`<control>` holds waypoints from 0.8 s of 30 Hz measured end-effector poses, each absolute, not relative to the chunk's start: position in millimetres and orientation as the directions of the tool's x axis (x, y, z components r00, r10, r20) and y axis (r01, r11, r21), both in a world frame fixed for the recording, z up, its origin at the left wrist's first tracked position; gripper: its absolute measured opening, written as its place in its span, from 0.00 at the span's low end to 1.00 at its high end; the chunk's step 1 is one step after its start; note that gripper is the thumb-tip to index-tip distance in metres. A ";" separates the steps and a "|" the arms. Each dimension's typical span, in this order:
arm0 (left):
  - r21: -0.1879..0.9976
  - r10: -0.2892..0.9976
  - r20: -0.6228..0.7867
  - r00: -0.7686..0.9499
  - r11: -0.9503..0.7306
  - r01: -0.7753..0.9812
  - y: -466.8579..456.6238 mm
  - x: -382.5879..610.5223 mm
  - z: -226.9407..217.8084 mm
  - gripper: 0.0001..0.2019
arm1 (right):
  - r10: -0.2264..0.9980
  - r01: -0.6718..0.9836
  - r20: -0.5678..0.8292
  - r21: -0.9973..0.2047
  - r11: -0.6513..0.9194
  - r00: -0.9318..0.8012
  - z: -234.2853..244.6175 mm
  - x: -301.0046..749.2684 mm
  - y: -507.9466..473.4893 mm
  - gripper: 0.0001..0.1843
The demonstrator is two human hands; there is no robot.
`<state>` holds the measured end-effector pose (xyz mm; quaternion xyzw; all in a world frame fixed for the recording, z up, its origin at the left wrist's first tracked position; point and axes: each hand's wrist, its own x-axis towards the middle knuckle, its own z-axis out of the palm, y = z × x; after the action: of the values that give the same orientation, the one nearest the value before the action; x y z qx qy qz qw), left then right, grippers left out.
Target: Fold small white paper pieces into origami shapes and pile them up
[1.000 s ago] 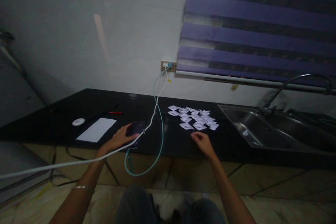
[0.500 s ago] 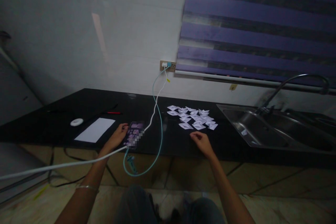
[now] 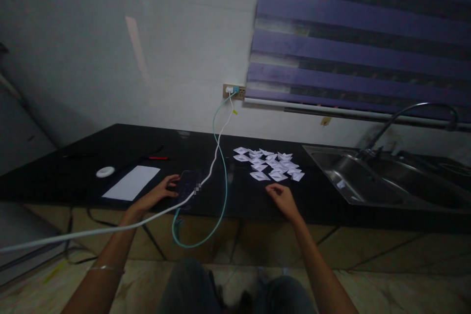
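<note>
A dark phone point(image 3: 188, 184) lies flat on the black countertop point(image 3: 228, 196), with a white cable point(image 3: 110, 228) plugged into it. My left hand point(image 3: 160, 191) rests at the phone's left edge, thumb and fingers touching it. My right hand point(image 3: 280, 196) sits loosely curled near the counter's front edge, holding nothing I can see. Just beyond it lie several small folded white paper pieces point(image 3: 270, 164) in a cluster.
A white sheet point(image 3: 131, 182), a round white object point(image 3: 105, 172) and a red pen point(image 3: 159, 158) lie at the left. A teal cable point(image 3: 221, 176) hangs from the wall socket point(image 3: 233, 91). A steel sink point(image 3: 353, 181) with a tap point(image 3: 415, 113) is at the right.
The phone's screen lit up half a second ago and is dark again now. My left hand slid from over the phone to its left edge. The right hand barely moved.
</note>
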<state>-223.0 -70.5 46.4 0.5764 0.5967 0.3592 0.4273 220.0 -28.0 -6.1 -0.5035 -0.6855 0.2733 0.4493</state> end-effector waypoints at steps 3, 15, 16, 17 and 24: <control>0.915 0.994 -0.100 0.054 0.070 0.396 -68.4 -224.9 40.8 0.34 | 0.937 0.446 0.336 -0.828 0.340 -0.091 -7.2 220.5 -27.1 0.14; 0.912 0.992 -0.096 0.082 0.054 0.407 -58.9 -236.1 19.3 0.39 | 0.938 0.453 0.334 -0.825 0.338 -0.092 -4.1 219.5 -28.9 0.13; 0.909 0.992 -0.091 0.090 0.046 0.414 -58.6 -235.8 18.7 0.40 | 0.939 0.456 0.332 -0.824 0.337 -0.094 -3.7 219.5 -29.1 0.13; 0.907 0.992 -0.087 0.096 0.039 0.420 -58.8 -235.0 19.1 0.41 | 0.939 0.459 0.330 -0.822 0.337 -0.099 -3.3 219.4 -29.2 0.13; 0.904 0.997 -0.065 0.031 0.046 0.426 -62.5 -225.9 29.1 0.37 | 0.936 0.476 0.334 -0.810 0.344 -0.110 -2.3 219.5 -29.3 0.13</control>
<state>-225.9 -62.5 29.1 0.5934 0.5995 0.3535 0.4043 219.5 -29.3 -2.3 -0.5073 -0.6959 0.2657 0.4334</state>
